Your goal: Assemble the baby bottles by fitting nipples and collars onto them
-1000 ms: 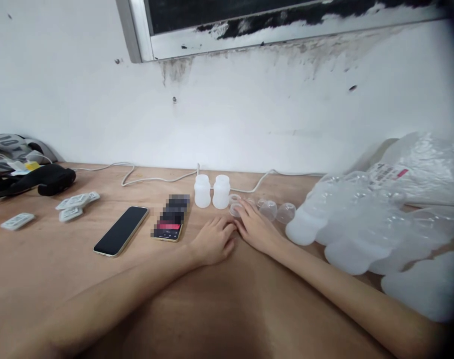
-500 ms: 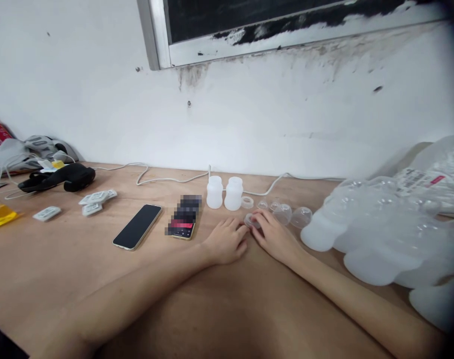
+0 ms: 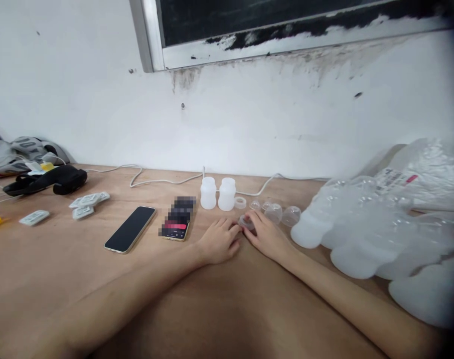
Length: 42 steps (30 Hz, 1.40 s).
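My right hand (image 3: pixel 266 233) has its thumb and fingers around a clear ring (image 3: pixel 246 222) that rests on the wooden table. Just left of it, my left hand (image 3: pixel 220 240) lies on the table with its fingers bent, the fingertips close to the ring; nothing shows in it. Behind the hands stand two white bottles (image 3: pixel 208 193), (image 3: pixel 227 194) side by side. A second ring (image 3: pixel 240 202) lies at the foot of the right bottle. Clear domed caps (image 3: pixel 291 216) and smaller clear pieces (image 3: pixel 254 204) sit behind my right hand.
Many frosted bottles (image 3: pixel 356 254) are heaped at the right, before a plastic bag (image 3: pixel 436 169). Two phones (image 3: pixel 130 229), (image 3: pixel 178 219) lie left of my hands. Farther left are small white packs (image 3: pixel 34 217) and a black strap (image 3: pixel 70 179). A white cable (image 3: pixel 163 180) runs along the wall.
The whole view has shifted slightly, so things appear farther left. Both hands keep nearly the same place and pose beside the ring.
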### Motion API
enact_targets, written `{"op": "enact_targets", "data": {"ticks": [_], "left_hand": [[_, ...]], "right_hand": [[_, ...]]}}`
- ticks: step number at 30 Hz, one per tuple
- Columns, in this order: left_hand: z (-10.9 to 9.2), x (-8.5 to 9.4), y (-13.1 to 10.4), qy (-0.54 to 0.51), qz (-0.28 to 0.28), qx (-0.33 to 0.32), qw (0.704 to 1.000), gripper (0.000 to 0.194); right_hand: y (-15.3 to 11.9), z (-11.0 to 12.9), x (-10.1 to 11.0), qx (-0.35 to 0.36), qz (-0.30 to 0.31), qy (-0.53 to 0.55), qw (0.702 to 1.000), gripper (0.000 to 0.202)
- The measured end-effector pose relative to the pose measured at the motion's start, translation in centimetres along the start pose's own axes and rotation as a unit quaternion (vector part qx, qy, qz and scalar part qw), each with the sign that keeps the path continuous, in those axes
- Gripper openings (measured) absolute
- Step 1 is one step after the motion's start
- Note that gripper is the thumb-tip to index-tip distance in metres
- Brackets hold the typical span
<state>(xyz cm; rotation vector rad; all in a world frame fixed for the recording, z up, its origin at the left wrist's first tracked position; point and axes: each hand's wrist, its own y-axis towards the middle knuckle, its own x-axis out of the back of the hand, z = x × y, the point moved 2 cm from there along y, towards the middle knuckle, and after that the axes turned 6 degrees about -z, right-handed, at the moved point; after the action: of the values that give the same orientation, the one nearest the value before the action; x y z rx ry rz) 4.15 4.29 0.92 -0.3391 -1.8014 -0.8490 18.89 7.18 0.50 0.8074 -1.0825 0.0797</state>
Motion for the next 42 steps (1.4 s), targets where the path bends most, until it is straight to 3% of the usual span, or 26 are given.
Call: {"op": "enact_targets", "data": {"ticks": [12,17,21,25,31,37,42], "left_hand": [[-0.1,0.0,0.0,-0.011,-0.023,0.02,0.999,0.028],[0.0,0.2,-0.1,-0.019,-0.06,0.043,0.997,0.044],[0.1,0.0,0.0,-0.012,-0.051,0.019,0.998,0.054],[0.2,-0.1,0.0,0.017,-0.028,0.003,0.999,0.042],[0.0,0.2,-0.1,0.023,-0.037,-0.004,0.999,0.034],[0.0,0.2,0.0,0.022,-0.035,-0.003,0.999,0.035],[0.1,0.1,0.0,0.019,-0.034,0.004,0.999,0.032]], "right_hand": [[-0.3,0.0,0.3,-0.024,0.01,0.003,1.0,0.026],[-0.3,0.7,1.2,-0.007,0.036,-0.005,0.999,0.034],[2.1,0.2,2.7,-0.073,0.009,-0.092,0.993,0.04],[5.9,-1.0,3.4,-0.167,0.005,-0.168,0.971,0.041],[8.9,-3.4,2.7,-0.273,0.106,-0.187,0.938,0.024],[9.2,-4.6,2.5,-0.3,0.141,-0.195,0.923,0.019],[9.0,-2.0,4.7,-0.269,0.081,-0.224,0.933,0.023]]}}
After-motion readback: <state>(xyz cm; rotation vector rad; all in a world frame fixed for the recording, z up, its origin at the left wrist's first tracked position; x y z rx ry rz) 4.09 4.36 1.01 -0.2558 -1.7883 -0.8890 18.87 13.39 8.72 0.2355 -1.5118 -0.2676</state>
